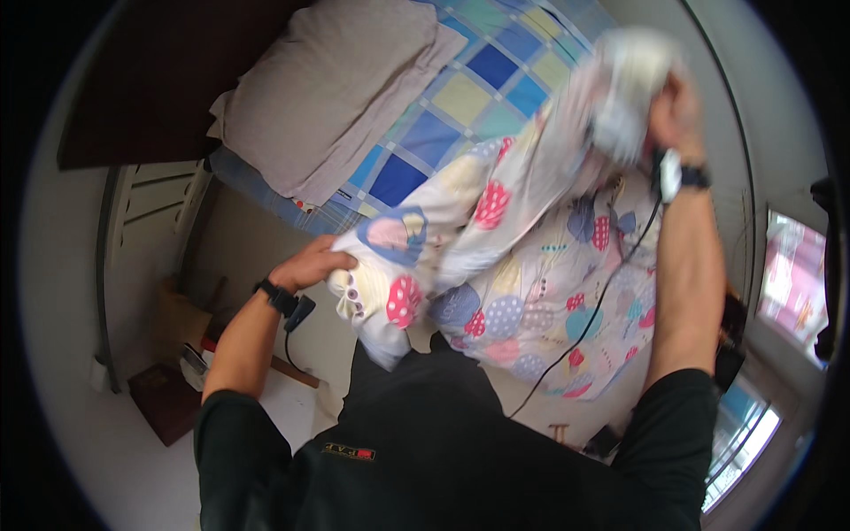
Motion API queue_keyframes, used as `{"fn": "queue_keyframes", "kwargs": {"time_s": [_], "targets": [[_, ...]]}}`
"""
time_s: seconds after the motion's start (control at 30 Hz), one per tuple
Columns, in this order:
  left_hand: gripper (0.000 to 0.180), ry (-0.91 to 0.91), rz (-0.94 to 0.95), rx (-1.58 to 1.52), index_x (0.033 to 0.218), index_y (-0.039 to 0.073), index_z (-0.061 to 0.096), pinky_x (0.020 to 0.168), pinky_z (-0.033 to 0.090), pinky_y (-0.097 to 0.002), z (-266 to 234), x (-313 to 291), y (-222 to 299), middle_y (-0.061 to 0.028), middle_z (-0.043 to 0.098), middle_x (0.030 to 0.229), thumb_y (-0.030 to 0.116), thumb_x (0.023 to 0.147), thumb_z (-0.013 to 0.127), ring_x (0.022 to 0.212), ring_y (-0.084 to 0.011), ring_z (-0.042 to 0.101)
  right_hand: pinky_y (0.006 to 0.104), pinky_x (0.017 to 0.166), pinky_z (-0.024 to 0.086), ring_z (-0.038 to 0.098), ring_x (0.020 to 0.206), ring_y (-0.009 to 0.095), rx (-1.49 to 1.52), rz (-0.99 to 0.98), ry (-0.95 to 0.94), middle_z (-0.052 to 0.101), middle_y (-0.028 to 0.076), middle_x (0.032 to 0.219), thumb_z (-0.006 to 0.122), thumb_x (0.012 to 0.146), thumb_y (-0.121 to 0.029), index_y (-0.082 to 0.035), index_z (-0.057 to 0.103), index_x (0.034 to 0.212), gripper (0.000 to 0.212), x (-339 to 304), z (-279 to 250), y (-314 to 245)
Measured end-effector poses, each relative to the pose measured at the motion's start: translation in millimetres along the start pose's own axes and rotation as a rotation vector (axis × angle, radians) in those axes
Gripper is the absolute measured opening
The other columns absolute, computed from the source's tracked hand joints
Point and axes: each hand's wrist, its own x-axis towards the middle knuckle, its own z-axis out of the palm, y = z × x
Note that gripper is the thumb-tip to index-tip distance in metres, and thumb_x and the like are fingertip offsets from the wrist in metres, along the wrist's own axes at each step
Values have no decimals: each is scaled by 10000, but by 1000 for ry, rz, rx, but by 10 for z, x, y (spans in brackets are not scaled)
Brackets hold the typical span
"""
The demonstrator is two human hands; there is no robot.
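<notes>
A white quilt (549, 292) with colourful printed patches is bunched across the bed in front of me. My left hand (305, 265) pinches one edge of it, at the side nearest the grey pillow. Farther away and higher up, my right hand (677, 115) grips another part of the quilt, smeared by motion. Between the two hands the cloth hangs in a raised fold, and the rest of it lies heaped below. Both wrists wear dark straps, and a thin black cable (591, 320) from the right one crosses over the quilt.
The grey pillow (323, 97) lies at the far left on a blue checked sheet (456, 97). A dark panel (159, 88) juts in at the upper left. White drawers (155, 208) stand beside the bed, and a dark red box (166, 403) sits lower left. A wall runs along the right.
</notes>
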Motion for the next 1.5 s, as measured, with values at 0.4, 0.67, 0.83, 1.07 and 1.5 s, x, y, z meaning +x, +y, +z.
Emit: {"fn": "queue_keyframes", "kwargs": {"time_s": [0.4,0.67,0.83,1.07,1.5], "targets": [[488,704,-57,-836,1446,65,600,1064,579,-556,-783,688,66,-120,655,1429,424,1117,583,1241,-311,677,343,1043,560,732,1174,176,-832,252,-89,793,99,1252,701,1077,-243,-33,735,1379,369,-2671,414,777],[1272,1201,199,159,1629,-99,303,1092,528,-433,-1895,1475,510,-203,563,1548,449,728,1015,1311,-310,617,304,783,550,690,881,117,-455,1161,278,761,44,990,721,1043,-307,28,764,1197,372,-6305,-224,2508],[749,1212,-170,788,1128,-99,785,871,577,-450,-1777,1610,1424,-181,798,1105,611,888,789,1007,-298,748,308,755,570,709,906,124,-249,1298,527,752,34,1010,726,1050,-315,-23,753,1230,344,-6990,-29,2784],[544,733,771,143,1502,71,616,1179,498,-492,18,113,4021,-148,625,1521,396,1066,650,1415,-334,581,535,1018,595,653,1329,385,359,1086,665,601,250,1498,629,1088,-541,-13,498,1546,710,-6423,253,3400],[460,794,1325,451,1380,13,632,959,597,-447,1574,-2861,5965,-199,696,1345,315,1035,674,1168,-325,710,451,1036,581,716,1193,248,1195,-384,1534,743,84,1279,368,1152,-607,-78,661,1401,655,-5928,144,4271]]}}
